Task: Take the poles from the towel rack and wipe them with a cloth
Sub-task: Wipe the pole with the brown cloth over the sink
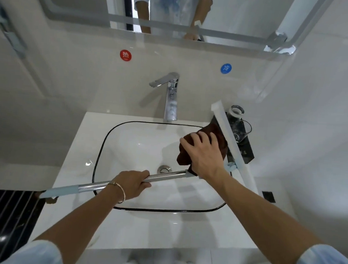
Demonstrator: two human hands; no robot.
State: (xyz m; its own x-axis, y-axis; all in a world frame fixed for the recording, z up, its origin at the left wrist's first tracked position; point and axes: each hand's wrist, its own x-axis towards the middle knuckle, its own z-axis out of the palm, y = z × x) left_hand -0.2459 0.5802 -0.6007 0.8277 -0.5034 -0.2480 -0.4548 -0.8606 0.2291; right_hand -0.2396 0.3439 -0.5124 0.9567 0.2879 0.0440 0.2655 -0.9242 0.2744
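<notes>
I see the left hand [133, 185] wrapped around the chrome pole [166, 175], fingers and thumb curled round it above the front half of the sink basin [106, 143]. The pole runs slantwise over the basin. Its pale-blue wrapped end sticks out past the basin's front-left corner, and its other end goes under the brown cloth [188, 151] over the basin's right side. My view of the right hand [203, 154] shows it on top of that bunched cloth with the fingers spread and curved down over it, holding it against the pole. I cannot see the pole's tip beneath it. The drain [164, 169] at the basin's middle shows just behind the pole. A second pole [230, 140] in white wrapping lies along the basin's right edge, on top of a black tray [247, 155] that also carries a clear glass [240, 130]. The faucet [171, 96] stands behind the basin's back rim. A thin bracelet [121, 192] sits on the left wrist, over the basin's front rim.
</notes>
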